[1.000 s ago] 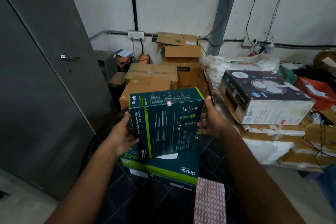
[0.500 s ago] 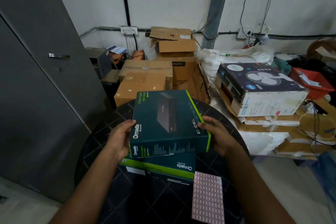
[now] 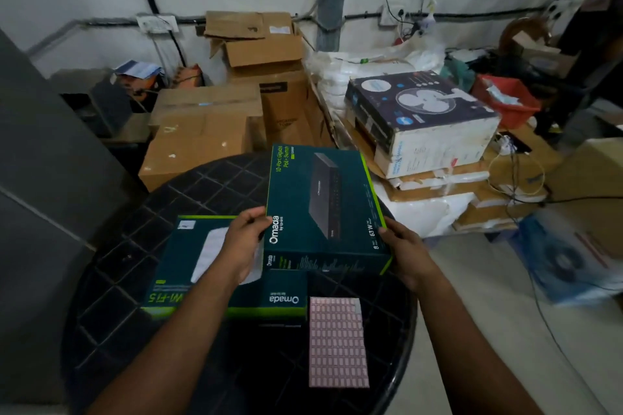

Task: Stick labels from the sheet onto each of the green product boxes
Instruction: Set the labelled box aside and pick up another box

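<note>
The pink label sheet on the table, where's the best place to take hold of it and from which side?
Judging by its pose, take the label sheet by its near right corner, coming from the right. It lies flat on the round table, so a thumb must slide under an edge; the left edge sits close to the flat green box, while the right edge looks free.

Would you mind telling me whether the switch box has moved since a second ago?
Yes. The switch box was upright over the Wi-Fi box; both hands have laid it flat and shifted it right, beside that box, above the label sheet.
</note>
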